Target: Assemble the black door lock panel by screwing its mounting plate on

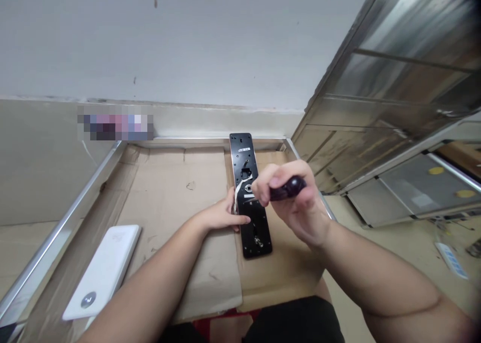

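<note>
A long black panel (pixel 259 232), like the back of an electronic door lock, lies lengthwise on cardboard. Screw holes, a white ribbon cable (pixel 238 190) and a round metal fitting (pixel 248 188) show on its face. My left hand (pixel 227 213) grips its left edge, thumb across the face and fingers partly hidden at the side. Just above the panel's right side, my right hand (pixel 291 202) is wrapped around the dark handle of a screwdriver (pixel 293 186). A thin shaft points left over the panel; whether its tip touches anything, I cannot tell.
Cardboard (pixel 176 182) covers the metal-framed table (pixel 67 212). A white slab-like device (pixel 107 268) with a round silver button lies at the left. Behind is a wall (pixel 210 42); metal cabinets (pixel 406 77) stand at the right, with a power strip (pixel 451 260) on the floor.
</note>
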{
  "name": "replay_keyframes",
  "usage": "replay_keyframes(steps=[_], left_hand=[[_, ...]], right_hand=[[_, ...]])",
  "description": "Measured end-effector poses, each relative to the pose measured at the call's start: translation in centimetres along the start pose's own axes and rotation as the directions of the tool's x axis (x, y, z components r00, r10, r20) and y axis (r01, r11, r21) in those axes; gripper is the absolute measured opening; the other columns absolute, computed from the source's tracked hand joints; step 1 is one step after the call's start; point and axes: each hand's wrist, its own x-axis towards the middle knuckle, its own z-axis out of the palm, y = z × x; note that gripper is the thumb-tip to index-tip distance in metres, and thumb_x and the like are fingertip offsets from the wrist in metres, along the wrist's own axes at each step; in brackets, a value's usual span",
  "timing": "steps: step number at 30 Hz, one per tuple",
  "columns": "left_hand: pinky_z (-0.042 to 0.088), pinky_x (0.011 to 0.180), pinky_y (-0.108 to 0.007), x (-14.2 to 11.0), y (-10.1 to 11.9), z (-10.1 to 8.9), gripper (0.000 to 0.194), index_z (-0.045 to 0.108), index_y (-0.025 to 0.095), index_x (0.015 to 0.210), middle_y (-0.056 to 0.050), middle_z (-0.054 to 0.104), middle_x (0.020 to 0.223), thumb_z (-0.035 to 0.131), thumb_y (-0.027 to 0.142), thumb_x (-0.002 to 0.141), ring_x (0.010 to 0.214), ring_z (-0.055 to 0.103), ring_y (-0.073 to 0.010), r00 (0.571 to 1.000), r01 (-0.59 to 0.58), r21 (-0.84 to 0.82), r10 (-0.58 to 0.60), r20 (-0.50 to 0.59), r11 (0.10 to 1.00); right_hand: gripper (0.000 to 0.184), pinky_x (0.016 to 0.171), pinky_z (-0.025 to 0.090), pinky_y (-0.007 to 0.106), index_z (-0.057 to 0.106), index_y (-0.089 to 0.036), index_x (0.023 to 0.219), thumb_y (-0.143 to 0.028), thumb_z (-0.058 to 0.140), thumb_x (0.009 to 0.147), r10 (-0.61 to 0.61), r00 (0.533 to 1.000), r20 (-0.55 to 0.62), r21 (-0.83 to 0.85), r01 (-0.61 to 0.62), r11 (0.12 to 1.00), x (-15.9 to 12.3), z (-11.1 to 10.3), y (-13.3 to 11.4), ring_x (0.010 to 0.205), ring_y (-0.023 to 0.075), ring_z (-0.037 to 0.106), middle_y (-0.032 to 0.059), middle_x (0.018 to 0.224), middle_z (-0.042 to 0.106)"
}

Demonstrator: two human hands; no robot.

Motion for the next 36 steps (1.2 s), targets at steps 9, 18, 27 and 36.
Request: replay_keyframes(steps=[9, 18, 27, 36], left_hand=[[0.059, 0.053, -0.032, 0.0, 0.3, 0.4, 0.092, 0.019, 0.028, 0.143, -0.012, 0.053, 0.12, 0.082, 0.037, 0.077, 0.071, 0.066, -0.0156, 0.994, 0.074, 0.072, -0.08, 0.077, 0.995], [0.061, 0.054, -0.032, -0.1, 0.6, 0.8, 0.092, 0.02, 0.03, 0.143, -0.013, 0.049, 0.127, 0.083, 0.035, 0.077, 0.075, 0.069, -0.0174, 0.99, 0.109, 0.034, -0.112, 0.085, 0.993], [0.063, 0.055, -0.032, -0.2, 0.9, 1.1, 0.083, 0.028, 0.027, 0.136, -0.01, 0.052, 0.119, 0.084, 0.035, 0.075, 0.078, 0.069, -0.0188, 0.988, 0.14, 0.041, -0.142, 0.062, 0.989], [0.063, 0.056, -0.033, -0.1, 0.8, 1.0, 0.093, 0.021, 0.029, 0.145, -0.013, 0.052, 0.122, 0.083, 0.034, 0.076, 0.087, 0.07, -0.0245, 0.987, 0.139, 0.029, -0.14, 0.075, 0.99]], right_hand=[[0.039, 0.058, 0.043, 0.032, 0.065, -0.02, 0.094, -0.052, 0.043, 0.099, 0.03, 0.999, -0.03, 0.086, -0.027, 0.996, 0.0, -1.2, -0.7, 0.059, 0.0133, 0.05, 0.0009, 0.076, 0.052], [0.017, 0.059, 0.056, 0.036, 0.056, -0.026, 0.114, -0.036, 0.053, 0.1, -0.152, 0.976, -0.153, -0.116, 0.135, 0.984, 0.2, -0.4, 0.1, 0.07, 0.0161, 0.064, 0.0021, 0.09, 0.06], [0.02, 0.054, 0.051, 0.029, 0.057, -0.028, 0.117, -0.037, 0.049, 0.101, -0.246, 0.962, -0.121, -0.174, 0.223, 0.959, -0.4, -0.2, 0.4, 0.058, 0.012, 0.052, -0.0015, 0.075, 0.055], [0.018, 0.051, 0.049, 0.028, 0.058, -0.027, 0.112, -0.039, 0.049, 0.101, -0.256, 0.952, -0.169, -0.191, 0.223, 0.956, -0.1, -0.1, 0.2, 0.055, 0.0115, 0.05, -0.0021, 0.072, 0.053]])
